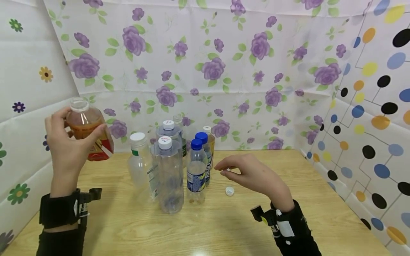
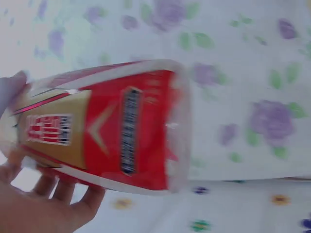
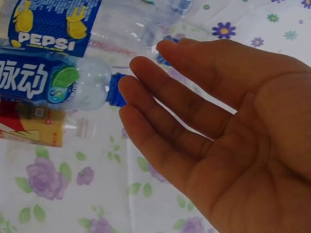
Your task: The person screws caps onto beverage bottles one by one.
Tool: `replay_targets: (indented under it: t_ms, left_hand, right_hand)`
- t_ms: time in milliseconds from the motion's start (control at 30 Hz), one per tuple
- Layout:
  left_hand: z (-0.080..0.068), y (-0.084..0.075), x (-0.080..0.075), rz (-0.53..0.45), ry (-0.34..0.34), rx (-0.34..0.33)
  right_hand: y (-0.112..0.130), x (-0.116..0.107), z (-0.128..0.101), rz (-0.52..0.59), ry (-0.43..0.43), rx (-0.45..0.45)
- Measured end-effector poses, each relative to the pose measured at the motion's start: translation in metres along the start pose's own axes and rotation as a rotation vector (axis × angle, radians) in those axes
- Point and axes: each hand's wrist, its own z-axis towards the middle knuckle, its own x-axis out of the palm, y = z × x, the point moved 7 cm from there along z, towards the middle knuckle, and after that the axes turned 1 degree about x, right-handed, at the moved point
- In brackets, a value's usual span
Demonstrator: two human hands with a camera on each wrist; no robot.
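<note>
My left hand point(image 1: 68, 145) grips a clear plastic bottle point(image 1: 104, 144) with a red and gold label and raises it above the table's left side. Its neck is uncapped. The same bottle point(image 2: 131, 131) fills much of the left wrist view, its base pointing right. My right hand point(image 1: 253, 174) hovers over the table with relaxed fingers and nothing in them. Just left of its fingertips stand two blue-capped bottles, the nearer a Pepsi bottle point(image 1: 196, 176). A loose white bottle cap point(image 1: 229, 191) lies on the tabletop below that hand.
Several empty clear bottles stand mid-table, among them a tall white-capped one point(image 1: 169, 177) and a wide one point(image 1: 139, 170) left of it. A yellow-labelled bottle point(image 1: 210, 140) is behind the blue-capped pair. Floral sheets point(image 1: 192, 71) wall the wooden table point(image 1: 134, 231) at the back and sides.
</note>
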Motion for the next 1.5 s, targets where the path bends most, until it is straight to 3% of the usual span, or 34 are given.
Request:
replay_targets:
  t_ms: [100,200,367,467,600,733,800,867,1033,1200,1500]
  left_hand:
    - [-0.01,-0.039,-0.007,-0.098,-0.081,0.121]
    - [-0.024,-0.074,-0.01,-0.237,-0.064,0.198]
    - [-0.048,-0.113,-0.008,-0.649,0.103,0.221]
    - [-0.063,-0.127,0.002,-0.816,0.266,0.197]
    - [-0.085,-0.142,0.029,-0.772,0.514,0.209]
    - [-0.108,-0.151,0.07,-0.657,0.739,0.283]
    - [-0.121,-0.151,0.093,-0.603,0.833,0.284]
    - [-0.135,-0.148,0.115,-0.571,0.913,0.26]
    - [-0.173,-0.134,0.164,-0.503,1.128,0.112]
    - [-0.197,-0.117,0.194,-0.459,1.221,0.04]
    - [-0.208,-0.099,0.212,-0.386,1.219,0.044]
  right_hand:
    - [-0.011,0.006,0.003,-0.015,0.017,0.027]
    - [-0.027,0.017,0.007,-0.014,0.048,0.065]
    - [-0.062,0.043,0.014,0.02,0.12,0.152]
    - [-0.085,0.06,0.014,0.016,0.164,0.225]
    - [-0.108,0.077,0.011,0.014,0.213,0.296]
    - [-0.118,0.085,0.009,0.054,0.236,0.326]
    - [-0.12,0.087,0.009,0.074,0.24,0.34]
    - [-0.121,0.089,0.009,0.082,0.241,0.354]
    - [-0.123,0.097,0.014,-0.008,0.252,0.379]
    - [-0.122,0.107,0.019,-0.131,0.296,0.354]
    - [-0.123,0.114,0.018,-0.148,0.331,0.349]
